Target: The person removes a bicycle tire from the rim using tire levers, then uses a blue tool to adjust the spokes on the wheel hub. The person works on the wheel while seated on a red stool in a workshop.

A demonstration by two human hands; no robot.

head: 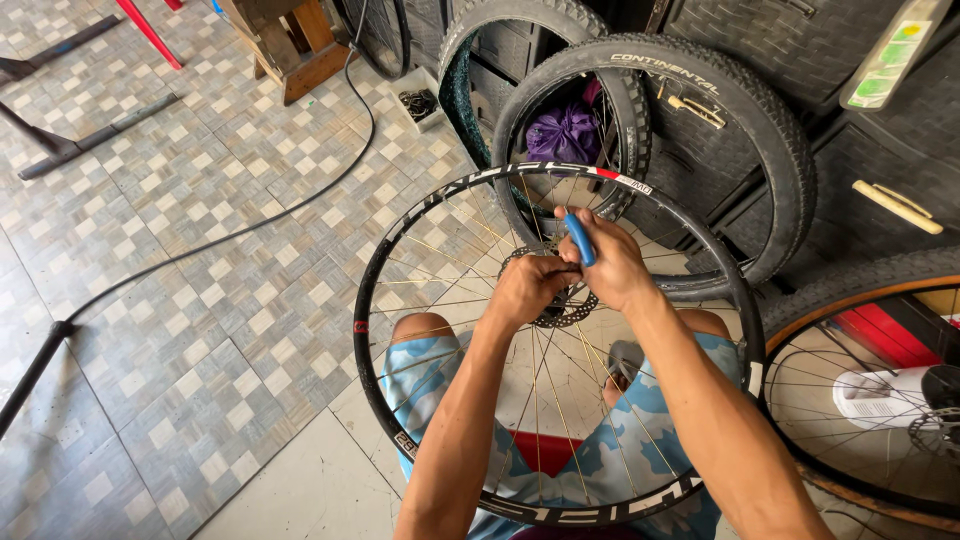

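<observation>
A bare bicycle wheel [420,230] stands upright between the person's knees, its hub just beneath both hands. The right hand [615,268] is clamped on a blue tool [580,238] (a tyre lever, perhaps), and the left hand [525,290] is closed at the hub [570,312], fingers hidden. A knobby tyre [745,120] leans behind.

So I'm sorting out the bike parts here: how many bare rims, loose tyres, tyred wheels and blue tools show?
Bare spoked rim: 1
Loose knobby tyres: 2
Wheel with tyre on: 1
Blue tool, in right hand: 1
Total: 5
</observation>
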